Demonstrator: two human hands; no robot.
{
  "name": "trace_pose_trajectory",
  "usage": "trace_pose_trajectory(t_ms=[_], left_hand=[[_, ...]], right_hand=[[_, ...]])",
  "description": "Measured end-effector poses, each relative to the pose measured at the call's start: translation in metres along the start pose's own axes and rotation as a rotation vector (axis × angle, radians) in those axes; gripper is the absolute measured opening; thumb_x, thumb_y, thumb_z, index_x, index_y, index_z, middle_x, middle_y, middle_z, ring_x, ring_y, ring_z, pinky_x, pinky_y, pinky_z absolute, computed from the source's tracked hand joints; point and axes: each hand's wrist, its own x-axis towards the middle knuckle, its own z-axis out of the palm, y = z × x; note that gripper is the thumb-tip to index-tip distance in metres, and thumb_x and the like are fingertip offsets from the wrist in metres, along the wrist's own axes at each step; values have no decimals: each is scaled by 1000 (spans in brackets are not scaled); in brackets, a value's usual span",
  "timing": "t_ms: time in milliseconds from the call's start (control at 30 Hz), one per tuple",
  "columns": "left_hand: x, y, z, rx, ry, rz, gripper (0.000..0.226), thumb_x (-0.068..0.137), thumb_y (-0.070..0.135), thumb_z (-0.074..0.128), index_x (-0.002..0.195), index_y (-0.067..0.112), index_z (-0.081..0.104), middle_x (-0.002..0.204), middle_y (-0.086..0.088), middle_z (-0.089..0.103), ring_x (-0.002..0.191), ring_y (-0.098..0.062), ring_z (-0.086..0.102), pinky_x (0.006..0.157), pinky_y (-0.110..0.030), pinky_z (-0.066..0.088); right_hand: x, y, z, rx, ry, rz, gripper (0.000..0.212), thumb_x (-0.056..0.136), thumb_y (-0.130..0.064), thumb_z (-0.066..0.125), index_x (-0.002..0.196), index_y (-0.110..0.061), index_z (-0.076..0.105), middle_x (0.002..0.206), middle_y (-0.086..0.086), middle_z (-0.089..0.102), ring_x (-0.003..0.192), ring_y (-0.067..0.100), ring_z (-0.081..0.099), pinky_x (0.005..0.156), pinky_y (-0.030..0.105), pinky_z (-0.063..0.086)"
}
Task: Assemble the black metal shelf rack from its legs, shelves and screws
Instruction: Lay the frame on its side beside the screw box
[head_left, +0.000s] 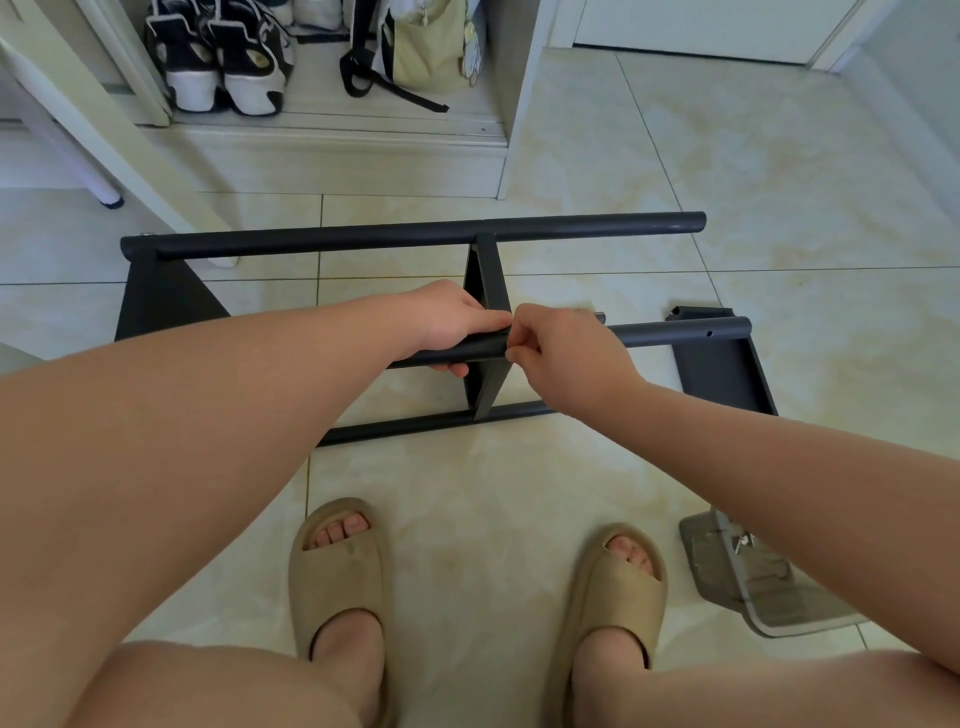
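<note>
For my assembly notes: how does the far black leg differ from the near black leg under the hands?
The far leg is touched by no hand; the left hand grips the near leg and the right hand works at it with curled fingers. The far leg shows almost whole; hands and an arm hide part of the near leg. Both are black round tubes, roughly parallel, meeting the middle shelf.

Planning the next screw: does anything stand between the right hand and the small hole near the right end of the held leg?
Nothing visible: only bare leg runs from the right hand to the hole.
</note>
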Motion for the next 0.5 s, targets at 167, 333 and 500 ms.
trace_pose_trajectory(t_ms=[167, 333, 500], left_hand=[[-1, 0, 0, -24, 18, 21, 40, 92, 54, 61, 95, 15, 68, 53, 2, 67, 45, -15, 64, 53, -25, 49], [-3, 0, 3, 9, 41, 30, 41, 94, 55, 58, 92, 15, 68, 65, -7, 72, 48, -16, 65, 54, -25, 48], [-9, 2, 17, 193, 236, 83, 40, 99, 55, 44, 89, 18, 56, 83, -4, 66, 78, -27, 66, 60, -32, 44]], right_hand=[[10, 7, -4, 1, 27, 9, 21, 92, -33, 70, 102, -18, 58, 102, -3, 50, 90, 20, 54, 77, 37, 49], [11, 17, -2, 60, 7, -33, 18, 93, -33, 70, 102, -19, 63, 99, -5, 52, 85, 15, 51, 74, 28, 38], [-4, 24, -3, 139, 24, -75, 24, 99, -26, 62, 120, -15, 65, 108, -5, 52, 93, 15, 52, 83, 24, 39]])
